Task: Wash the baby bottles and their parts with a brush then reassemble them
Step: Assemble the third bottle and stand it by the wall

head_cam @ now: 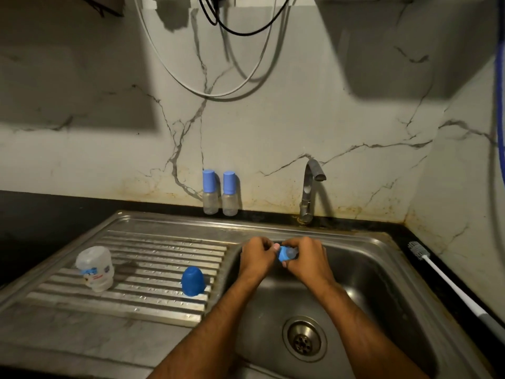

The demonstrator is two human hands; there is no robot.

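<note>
Head view: two capped bottles (220, 193), upright.
</note>
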